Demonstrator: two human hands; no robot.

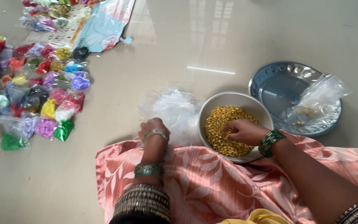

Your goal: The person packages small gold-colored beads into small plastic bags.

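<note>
The person's right hand (242, 130) is down inside the round white bowl (235, 99), which sits on the pale glossy tiled floor (212, 45) at the edge of the pink leaf-patterned cloth (204, 182) over the lap; the fingers are curled loosely into the heap of small golden-yellow beads (220, 120) that fills the bowl, the tips buried in it, so whether they have hold of any I cannot tell; green bangles (271, 141) ring that wrist.

The left hand (153, 126) rests knuckles up on the floor just left of the bowl, at the near edge of a crumpled pile of small clear plastic bags (177, 110); its fingers are bent under and touching the plastic, but the grip itself is hidden; a thin green bangle and a broader green one circle the left wrist and forearm, above a dark embroidered sleeve cuff (142, 201).

To the right of the bowl, touching or nearly touching it, lies a round embossed steel plate (270, 81); across its right side lies a clear plastic bag with a few golden beads inside (315, 103).

Well apart on the left, many small clear packets of coloured beads (42, 91), red, purple, green, yellow, blue and white, are spread over the floor; beyond them lies a pale blue printed card sheet (104, 25).
</note>
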